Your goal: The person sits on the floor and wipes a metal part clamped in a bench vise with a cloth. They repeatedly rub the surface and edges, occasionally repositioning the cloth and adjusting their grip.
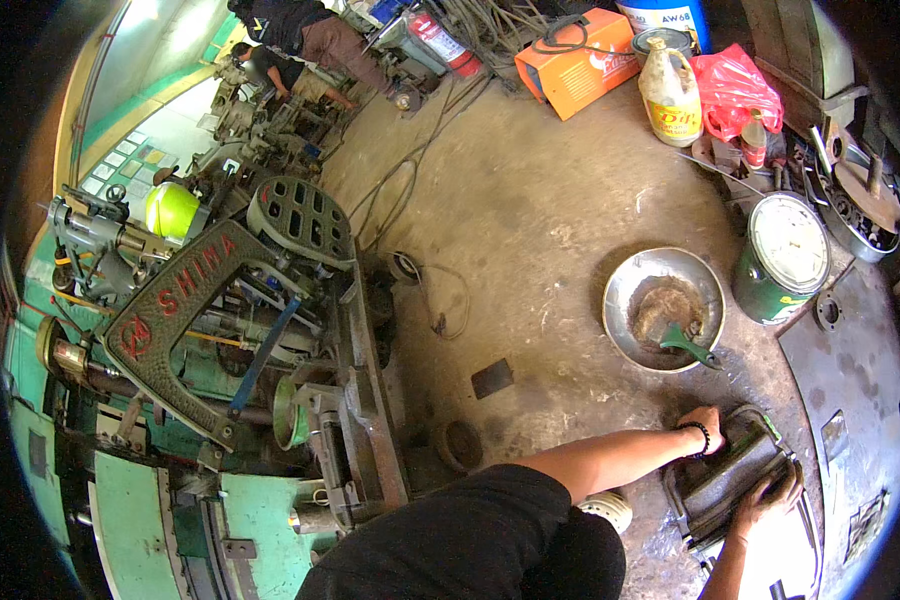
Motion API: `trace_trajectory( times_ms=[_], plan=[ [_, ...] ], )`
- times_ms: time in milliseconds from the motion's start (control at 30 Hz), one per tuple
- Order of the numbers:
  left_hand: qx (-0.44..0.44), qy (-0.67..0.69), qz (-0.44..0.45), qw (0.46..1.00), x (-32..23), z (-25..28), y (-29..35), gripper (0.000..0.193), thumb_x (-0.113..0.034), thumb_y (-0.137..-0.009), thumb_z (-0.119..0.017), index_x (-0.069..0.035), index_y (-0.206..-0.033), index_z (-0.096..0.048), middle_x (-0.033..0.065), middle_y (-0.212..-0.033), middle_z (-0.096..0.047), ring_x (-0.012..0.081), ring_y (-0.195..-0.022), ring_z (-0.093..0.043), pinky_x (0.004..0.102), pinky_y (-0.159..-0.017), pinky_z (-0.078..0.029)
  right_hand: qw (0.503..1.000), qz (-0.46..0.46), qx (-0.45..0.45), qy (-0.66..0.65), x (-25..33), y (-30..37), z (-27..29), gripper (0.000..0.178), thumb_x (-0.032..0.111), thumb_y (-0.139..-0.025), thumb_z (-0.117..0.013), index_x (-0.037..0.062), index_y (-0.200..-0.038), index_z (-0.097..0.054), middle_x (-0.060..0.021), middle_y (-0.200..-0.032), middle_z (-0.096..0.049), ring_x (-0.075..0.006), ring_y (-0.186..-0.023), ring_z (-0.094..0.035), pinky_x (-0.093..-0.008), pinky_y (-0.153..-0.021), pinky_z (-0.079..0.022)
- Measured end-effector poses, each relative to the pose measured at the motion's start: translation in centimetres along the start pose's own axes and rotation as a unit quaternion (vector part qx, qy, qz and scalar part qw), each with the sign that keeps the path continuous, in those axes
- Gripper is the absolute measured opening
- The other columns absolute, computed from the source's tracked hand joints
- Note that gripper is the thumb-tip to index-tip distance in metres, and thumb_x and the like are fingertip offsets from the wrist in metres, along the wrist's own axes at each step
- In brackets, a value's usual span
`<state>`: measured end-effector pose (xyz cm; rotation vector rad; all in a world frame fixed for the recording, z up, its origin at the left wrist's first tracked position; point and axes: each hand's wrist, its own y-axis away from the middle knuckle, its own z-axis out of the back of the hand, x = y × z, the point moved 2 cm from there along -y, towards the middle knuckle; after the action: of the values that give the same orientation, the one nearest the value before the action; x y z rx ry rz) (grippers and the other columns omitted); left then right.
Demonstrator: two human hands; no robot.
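On the floor at the lower right lies a dark, greasy metal housing [732, 484] with a raised rim and a long hollow face. My left hand [704, 428], with a black beaded bracelet at its wrist, is closed at the housing's far left corner. Whatever is inside its fingers is hidden. My right hand [770, 497] rests on the housing's right side, its fingers curled over the edge. Beyond my left hand stands a round metal basin [620, 318] holding murky brown liquid. A green-handled brush [692, 346] leans in it, its head down in the liquid.
A green can [765, 291] with a white lid stands right of the basin, beside a dark metal plate [850, 375]. A jug [667, 100], a red bag [738, 88] and an orange machine box [578, 66] are farther back. A green machine [185, 335] fills the left; two people are behind it.
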<state>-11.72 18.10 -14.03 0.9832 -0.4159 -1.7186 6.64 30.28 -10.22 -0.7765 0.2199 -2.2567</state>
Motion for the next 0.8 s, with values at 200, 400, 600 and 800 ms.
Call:
trace_trajectory(
  times_ms=[200,400,600,800],
  plan=[
    [0.006,-0.047,0.014,0.999,-0.3,-0.1,-0.5,0.027,-0.005,-0.077,-0.064,0.000,-0.102,-0.069,0.0219,-0.111,-0.070,0.0365,-0.108,-0.067,0.0463,-0.086,-0.057,1.000,-0.015,0.026,-0.004,0.0,0.2,0.4,0.042,0.029,-0.096,-0.050,-0.0009,-0.124,-0.059,-0.0217,-0.132,-0.056,-0.0399,-0.125,-0.051,-0.0527,-0.106,-0.037],
    [0.001,-0.105,-0.041,0.994,0.8,-1.3,-2.0,0.026,-0.008,-0.078,-0.067,0.002,-0.101,-0.069,0.0253,-0.107,-0.070,0.0384,-0.105,-0.068,0.0475,-0.086,-0.057,0.999,-0.032,0.033,0.021,0.3,0.1,0.8,0.043,0.029,-0.094,-0.050,0.0040,-0.127,-0.059,-0.0137,-0.139,-0.055,-0.0353,-0.131,-0.048,-0.0508,-0.106,-0.037],
    [-0.016,-0.138,-0.006,0.990,0.0,-1.6,-1.8,0.020,-0.006,-0.077,-0.069,0.002,-0.096,-0.073,0.0232,-0.106,-0.071,0.0352,-0.104,-0.069,0.0443,-0.086,-0.057,0.995,-0.064,0.068,0.043,0.7,0.1,1.6,0.040,0.024,-0.093,-0.053,0.0062,-0.128,-0.061,-0.0109,-0.142,-0.054,-0.0329,-0.134,-0.047,-0.0503,-0.107,-0.036],
    [0.034,-0.129,0.047,0.990,-0.4,-1.7,-2.4,0.029,-0.005,-0.072,-0.069,0.000,-0.101,-0.070,0.0219,-0.111,-0.070,0.0351,-0.107,-0.068,0.0448,-0.088,-0.057,0.995,-0.062,0.072,0.039,0.8,0.0,1.8,0.039,0.023,-0.092,-0.055,0.0056,-0.127,-0.061,-0.0127,-0.142,-0.054,-0.0333,-0.133,-0.047,-0.0501,-0.110,-0.035]
  ],
)
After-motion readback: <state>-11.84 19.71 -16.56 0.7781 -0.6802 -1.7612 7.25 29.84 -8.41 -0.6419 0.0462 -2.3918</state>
